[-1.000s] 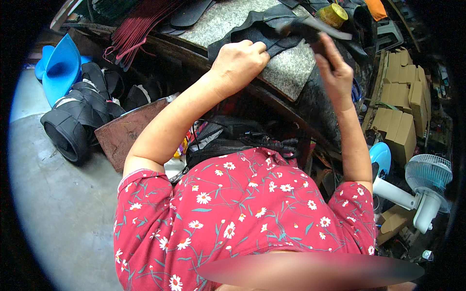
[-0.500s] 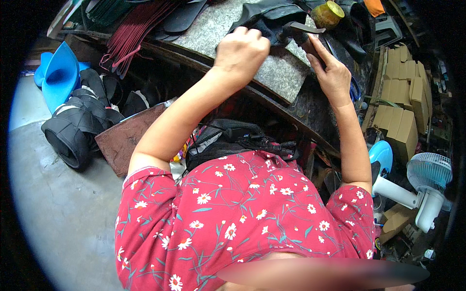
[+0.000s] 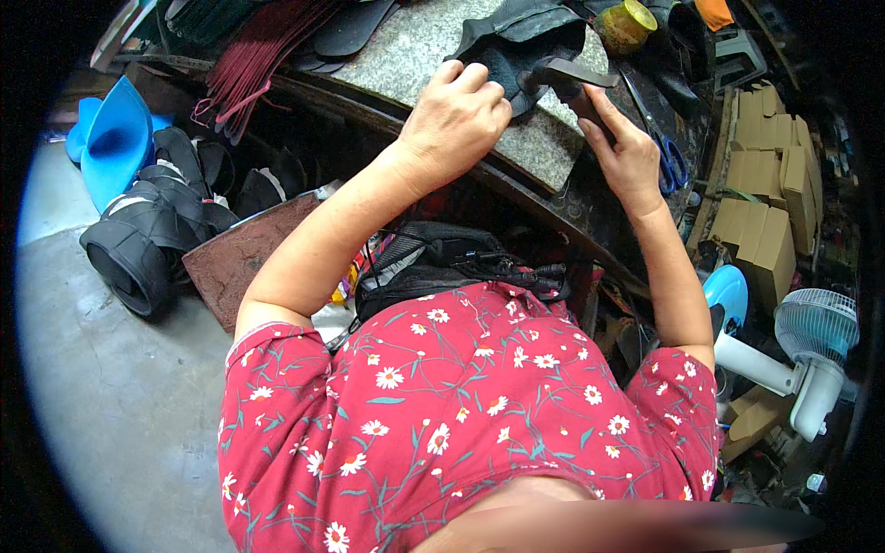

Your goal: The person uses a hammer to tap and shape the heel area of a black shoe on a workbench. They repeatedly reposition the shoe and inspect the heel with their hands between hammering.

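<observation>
My right hand [image 3: 630, 158] is wrapped round the handle of a hammer [image 3: 564, 74], whose dark head with a long, flat, curved end lies over the black work. My left hand [image 3: 454, 122] is closed at the near left edge of a black leather-like piece [image 3: 525, 35] with a fuzzy dark inside. Its fingertips are hidden, but they seem to pinch that edge. Under the piece lies a speckled grey stone slab [image 3: 544, 152] on the workbench. Blue-handled scissors [image 3: 673, 166] rest just right of my right hand.
A yellow-green pot [image 3: 625, 28] stands behind the hammer. Maroon strips [image 3: 263, 69] and black sole-shaped pieces [image 3: 353, 29] lie at the bench's left. Black shoes [image 3: 138, 244] are heaped on the floor at left. Cardboard boxes [image 3: 761, 240] and a white fan [image 3: 816, 346] stand at right.
The black piece has shifted slightly right and more of its inside shows. My left hand has dropped a little. The hammer is slightly lower, and more of the scissors is visible.
</observation>
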